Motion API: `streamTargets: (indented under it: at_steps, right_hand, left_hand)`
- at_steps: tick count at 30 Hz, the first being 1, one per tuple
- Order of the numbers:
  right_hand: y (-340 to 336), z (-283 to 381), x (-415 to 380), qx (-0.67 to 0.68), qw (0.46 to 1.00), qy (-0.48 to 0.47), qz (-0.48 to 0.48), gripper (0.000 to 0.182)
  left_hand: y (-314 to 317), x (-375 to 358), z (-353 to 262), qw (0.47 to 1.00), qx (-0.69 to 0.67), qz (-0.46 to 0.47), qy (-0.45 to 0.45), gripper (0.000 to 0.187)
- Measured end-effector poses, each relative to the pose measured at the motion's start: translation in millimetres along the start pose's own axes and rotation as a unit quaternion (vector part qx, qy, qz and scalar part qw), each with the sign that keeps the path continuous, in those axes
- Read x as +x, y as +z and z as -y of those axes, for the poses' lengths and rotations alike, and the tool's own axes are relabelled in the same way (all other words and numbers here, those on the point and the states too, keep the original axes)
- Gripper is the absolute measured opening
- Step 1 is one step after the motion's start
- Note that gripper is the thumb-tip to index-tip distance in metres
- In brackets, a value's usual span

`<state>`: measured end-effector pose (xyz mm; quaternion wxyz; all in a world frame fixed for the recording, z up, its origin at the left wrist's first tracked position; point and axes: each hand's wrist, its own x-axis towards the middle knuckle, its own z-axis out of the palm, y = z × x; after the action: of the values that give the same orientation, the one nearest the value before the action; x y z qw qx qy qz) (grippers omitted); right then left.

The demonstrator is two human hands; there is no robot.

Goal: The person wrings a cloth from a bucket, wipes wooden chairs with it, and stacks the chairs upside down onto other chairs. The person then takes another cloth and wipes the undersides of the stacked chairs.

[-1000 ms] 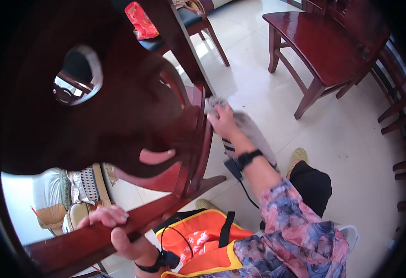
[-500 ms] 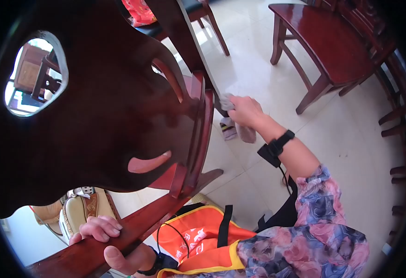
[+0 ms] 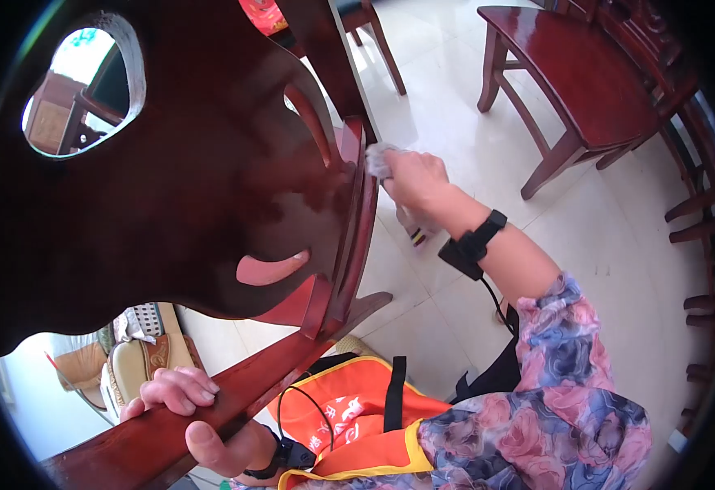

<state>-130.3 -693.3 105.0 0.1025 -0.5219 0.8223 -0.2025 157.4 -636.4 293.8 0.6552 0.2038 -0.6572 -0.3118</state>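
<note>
A large dark red-brown carved wooden panel (image 3: 186, 196) with cut-out openings fills the left of the view, probably a tilted chair's back. Along its lower side runs a thick wooden rail (image 3: 268, 376). My left hand (image 3: 190, 412) is closed round this rail, fingers over the top and thumb on the near side. My right hand (image 3: 415, 180) grips a crumpled light-grey cloth (image 3: 379, 162), which is at the curved outer edge (image 3: 363, 204) of the chair frame. Part of the cloth hangs below the hand, with a dark and yellow stripe showing.
A red-brown wooden chair (image 3: 570, 82) stands at the upper right, with more chair parts along the right edge. Behind the panel, a cushioned beige seat (image 3: 145, 367) shows at lower left. Pale glossy tiles (image 3: 431, 278) cover the floor. A red patterned item (image 3: 264, 15) lies at the top.
My right hand has moved up and left with the cloth, along the frame's edge. The carved panel appears slightly shifted right and up in view. My left hand keeps its hold on the rail.
</note>
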Motion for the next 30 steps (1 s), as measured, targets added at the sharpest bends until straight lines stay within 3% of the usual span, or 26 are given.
streamTargets:
  at_steps: [2, 4, 6, 7, 11, 14, 15, 17, 18, 20, 22, 23, 25, 27, 28, 30]
  right_hand:
    - [3.2, 12.0, 0.5, -0.013, 0.998, -0.063, 0.025, 0.034]
    - [15.8, 13.8, 17.2, -0.031, 0.998, -0.046, 0.042, 0.030]
    - [13.2, 20.0, 25.2, -0.080, 0.993, -0.085, -0.021, 0.025]
    - [11.0, 18.9, 26.7, -0.111, 0.989, -0.089, 0.029, 0.025]
    - [8.5, 10.2, 17.8, -0.060, 0.997, -0.045, 0.024, 0.020]
    - [14.2, -6.7, 7.6, 0.282, 0.959, 0.012, -0.009, 0.035]
    - [35.9, -7.7, 3.8, 0.287, 0.958, 0.018, 0.004, 0.035]
    - [78.3, -0.6, -5.9, 0.608, 0.794, -0.001, 0.025, 0.040]
    - [86.0, 9.5, -17.8, 0.609, 0.792, 0.001, 0.030, 0.040]
    - [100.7, 37.1, -60.2, 0.684, 0.723, 0.101, -0.016, 0.036]
    - [104.8, 60.8, -103.4, 0.616, 0.779, 0.112, -0.001, 0.033]
    - [98.9, 68.0, -123.3, 0.584, 0.793, 0.129, 0.117, 0.042]
    - [75.6, 76.9, -146.7, 0.542, 0.794, 0.149, 0.233, 0.052]
    - [59.0, 86.8, -152.7, 0.291, 0.906, -0.091, 0.294, 0.048]
    - [64.0, 88.3, -147.4, 0.290, 0.906, -0.092, 0.295, 0.048]
    - [61.5, 93.8, -133.6, 0.350, 0.891, -0.191, 0.218, 0.047]
  left_hand:
    - [-0.6, 0.5, 0.3, 1.000, -0.008, -0.004, 0.001, 0.059]
    - [-1.8, 2.3, -1.7, 1.000, -0.012, 0.006, -0.008, 0.059]
    - [-4.0, 2.5, -4.5, 1.000, -0.010, 0.002, -0.013, 0.059]
    - [-3.0, 4.1, -4.7, 1.000, 0.005, 0.013, -0.007, 0.059]
    - [-2.0, 2.6, -3.1, 1.000, 0.001, 0.006, -0.005, 0.059]
    - [2.3, 1.3, -2.3, 1.000, -0.024, 0.009, 0.005, 0.056]
    - [2.5, 1.7, -2.6, 0.999, -0.029, 0.011, -0.005, 0.056]
    - [-0.6, 3.4, -0.9, 1.000, -0.024, 0.007, -0.013, 0.056]
    - [0.2, 4.8, 1.7, 1.000, -0.020, 0.007, -0.017, 0.056]
    - [1.9, 5.7, 6.0, 1.000, -0.028, -0.003, 0.001, 0.056]
    - [2.1, 5.1, 5.8, 1.000, -0.023, -0.005, -0.009, 0.056]
    - [-1.2, 3.4, 4.8, 1.000, -0.026, -0.003, -0.006, 0.056]
    - [0.1, 4.7, 4.0, 1.000, -0.030, -0.001, -0.007, 0.055]
    - [-0.9, 5.1, 4.8, 0.999, -0.035, 0.020, -0.005, 0.053]
    - [-3.2, 4.3, 4.8, 0.999, -0.034, 0.030, -0.006, 0.051]
    - [-8.0, 6.7, 8.6, 0.998, -0.046, 0.047, -0.009, 0.050]
